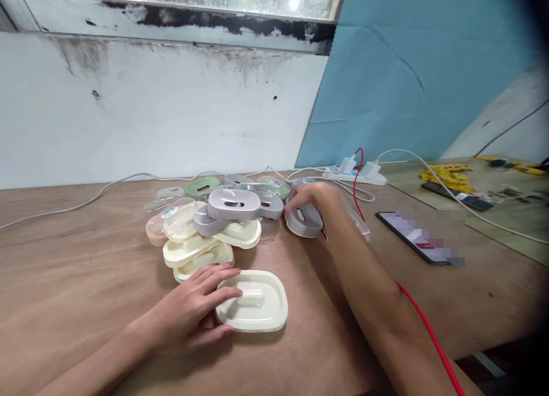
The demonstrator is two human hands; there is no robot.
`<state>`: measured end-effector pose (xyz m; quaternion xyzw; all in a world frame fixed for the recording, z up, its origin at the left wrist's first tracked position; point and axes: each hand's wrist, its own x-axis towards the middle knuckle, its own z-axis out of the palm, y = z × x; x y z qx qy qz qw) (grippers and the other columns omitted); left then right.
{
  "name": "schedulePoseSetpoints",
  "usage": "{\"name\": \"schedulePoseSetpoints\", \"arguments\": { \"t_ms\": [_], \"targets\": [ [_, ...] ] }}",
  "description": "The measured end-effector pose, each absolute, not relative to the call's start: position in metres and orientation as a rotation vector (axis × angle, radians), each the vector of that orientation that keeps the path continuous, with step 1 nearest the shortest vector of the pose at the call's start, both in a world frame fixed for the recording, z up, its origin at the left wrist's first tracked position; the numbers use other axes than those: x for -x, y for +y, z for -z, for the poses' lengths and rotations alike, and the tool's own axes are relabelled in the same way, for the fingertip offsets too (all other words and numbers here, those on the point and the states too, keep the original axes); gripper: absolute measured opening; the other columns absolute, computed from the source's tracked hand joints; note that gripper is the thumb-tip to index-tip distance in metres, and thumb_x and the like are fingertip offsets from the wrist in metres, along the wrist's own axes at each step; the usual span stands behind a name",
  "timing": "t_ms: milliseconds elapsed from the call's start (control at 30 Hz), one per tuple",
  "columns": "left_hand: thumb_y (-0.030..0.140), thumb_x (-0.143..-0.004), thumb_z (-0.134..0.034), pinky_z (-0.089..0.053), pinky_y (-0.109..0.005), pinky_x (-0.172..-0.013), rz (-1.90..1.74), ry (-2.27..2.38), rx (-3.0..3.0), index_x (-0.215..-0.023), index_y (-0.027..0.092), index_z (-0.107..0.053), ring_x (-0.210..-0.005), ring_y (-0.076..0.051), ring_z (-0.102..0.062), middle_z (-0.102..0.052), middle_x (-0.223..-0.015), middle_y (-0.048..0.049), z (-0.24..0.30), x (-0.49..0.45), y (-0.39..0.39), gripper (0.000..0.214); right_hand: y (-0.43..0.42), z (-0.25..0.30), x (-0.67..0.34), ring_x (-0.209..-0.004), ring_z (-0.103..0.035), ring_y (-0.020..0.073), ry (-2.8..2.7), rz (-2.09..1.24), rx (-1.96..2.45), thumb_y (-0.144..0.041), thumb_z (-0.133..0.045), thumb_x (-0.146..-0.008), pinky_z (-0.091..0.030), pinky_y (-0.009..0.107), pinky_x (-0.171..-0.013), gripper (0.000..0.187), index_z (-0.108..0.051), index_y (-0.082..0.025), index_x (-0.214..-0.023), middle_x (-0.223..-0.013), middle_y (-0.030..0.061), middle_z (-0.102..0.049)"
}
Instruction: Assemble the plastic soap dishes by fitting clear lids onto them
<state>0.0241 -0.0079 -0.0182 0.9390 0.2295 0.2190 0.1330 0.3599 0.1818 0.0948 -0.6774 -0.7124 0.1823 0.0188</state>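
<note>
A cream soap dish [270, 316] with a raised oblong middle lies flat near the table's front. My left hand [210, 299] grips its left end, fingers over the top and thumb along the near edge. My right hand [315, 195] reaches farther back and is closed on a grey soap dish [303, 223] with an oblong slot. Its fingertips show at that dish's left rim; the thumb is hidden. Left of it is a heap: a pale grey dish [234, 204] on top, several cream dishes [191, 249] below, a green dish [199, 186] behind and a pinkish dish [154, 229] at the side.
Clear plastic covers [163, 197] lie around the heap. A phone [414, 238] rests at the right, with a white power strip [373, 177], chargers and white cables behind. A red cable [429, 327] runs by my right forearm. Yellow objects [448, 178] lie farther right.
</note>
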Motion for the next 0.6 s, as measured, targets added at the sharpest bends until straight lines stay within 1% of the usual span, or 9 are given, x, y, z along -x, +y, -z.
{"name": "schedulePoseSetpoints", "arguments": {
  "t_ms": [33, 100, 167, 200, 300, 367, 433, 500, 600],
  "targets": [
    [0.033, -0.095, -0.07, -0.049, -0.058, -0.115, -0.646, 0.662, -2.719, -0.143, 0.023, -0.054, -0.146, -0.037, -0.049, -0.053, -0.155, -0.0195, 0.018, -0.024, -0.008, 0.052, 0.178, -0.102, -0.361, -0.083, -0.074, 0.0416, -2.191, -0.589, 2.185, -0.046, -0.096, -0.051, -0.06, 0.049, -0.066, 0.051, -0.079, -0.018, -0.089, -0.089, 0.0179, -0.075],
    [0.035, -0.094, -0.072, -0.049, -0.058, -0.115, -0.67, 0.644, -2.707, -0.144, 0.023, -0.055, -0.145, -0.038, -0.05, -0.054, -0.154, -0.0198, 0.018, -0.024, -0.007, 0.055, 0.167, -0.121, -0.362, -0.091, -0.074, 0.0385, -2.149, -0.627, 2.276, -0.046, -0.092, -0.06, -0.061, 0.044, -0.068, 0.056, -0.076, -0.023, -0.11, -0.104, 0.0152, -0.076],
    [0.038, -0.093, -0.073, -0.048, -0.057, -0.116, -0.696, 0.631, -2.682, -0.145, 0.023, -0.055, -0.145, -0.039, -0.05, -0.054, -0.153, -0.0191, 0.017, -0.024, -0.008, 0.056, 0.151, -0.142, -0.359, -0.096, -0.073, 0.0339, -2.128, -0.687, 2.238, -0.048, -0.088, -0.068, -0.061, 0.04, -0.071, 0.068, -0.067, -0.031, -0.13, -0.118, 0.0105, -0.074],
    [0.037, -0.094, -0.072, -0.048, -0.056, -0.117, -0.725, 0.621, -2.659, -0.145, 0.024, -0.055, -0.144, -0.038, -0.05, -0.056, -0.152, -0.0184, 0.016, -0.024, -0.009, 0.055, 0.142, -0.152, -0.354, -0.096, -0.073, 0.0308, -2.162, -0.732, 2.165, -0.051, -0.086, -0.071, -0.061, 0.038, -0.072, 0.071, -0.062, -0.035, -0.136, -0.121, 0.007, -0.073],
    [0.035, -0.099, -0.066, -0.051, -0.049, -0.113, -0.832, 0.627, -2.479, -0.144, 0.025, -0.053, -0.135, -0.034, -0.058, -0.064, -0.14, -0.0158, 0.014, -0.024, -0.013, 0.048, 0.114, -0.169, -0.329, -0.097, -0.072, 0.0269, -2.432, -0.901, 1.611, -0.048, -0.089, -0.068, -0.057, 0.033, -0.075, 0.075, -0.062, -0.037, -0.136, -0.119, 0.0032, -0.073],
    [0.044, -0.1, -0.065, -0.055, -0.046, -0.108, -0.916, 0.684, -2.271, -0.146, 0.025, -0.051, -0.127, -0.033, -0.063, -0.066, -0.136, -0.0152, 0.015, -0.024, -0.016, 0.053, 0.099, -0.169, -0.303, -0.095, -0.07, 0.0249, -2.608, -1.013, 1.192, -0.048, -0.092, -0.065, -0.056, 0.032, -0.075, 0.078, -0.063, -0.037, -0.137, -0.115, 0.001, -0.074],
    [0.058, -0.097, -0.065, -0.057, -0.047, -0.105, -1.031, 0.739, -2.043, -0.149, 0.025, -0.049, -0.126, -0.035, -0.065, -0.066, -0.136, -0.0148, 0.019, -0.024, -0.017, 0.064, 0.086, -0.159, -0.274, -0.093, -0.068, 0.0229, -2.724, -1.038, 0.858, -0.047, -0.095, -0.059, -0.053, 0.03, -0.072, 0.08, -0.067, -0.037, -0.134, -0.112, -0.0006, -0.073],
    [0.066, -0.096, -0.062, -0.059, -0.049, -0.102, -1.155, 0.762, -1.85, -0.149, 0.024, -0.052, -0.125, -0.037, -0.066, -0.069, -0.133, -0.0146, 0.025, -0.023, -0.018, 0.069, 0.078, -0.146, -0.248, -0.097, -0.067, 0.0231, -2.827, -0.99, 0.673, -0.044, -0.096, -0.057, -0.051, 0.028, -0.07, 0.08, -0.068, -0.037, -0.133, -0.116, -0.0008, -0.073],
    [0.061, -0.1, -0.059, -0.063, -0.047, -0.095, -1.273, 0.863, -1.652, -0.144, 0.022, -0.058, -0.115, -0.035, -0.072, -0.074, -0.124, -0.0133, 0.032, -0.021, -0.018, 0.058, 0.073, -0.131, -0.227, -0.09, -0.066, 0.0224, -2.863, -0.886, 0.569, -0.045, -0.093, -0.061, -0.047, 0.028, -0.064, 0.082, -0.066, -0.037, -0.138, -0.107, 0.0, -0.074]
  ]
}}
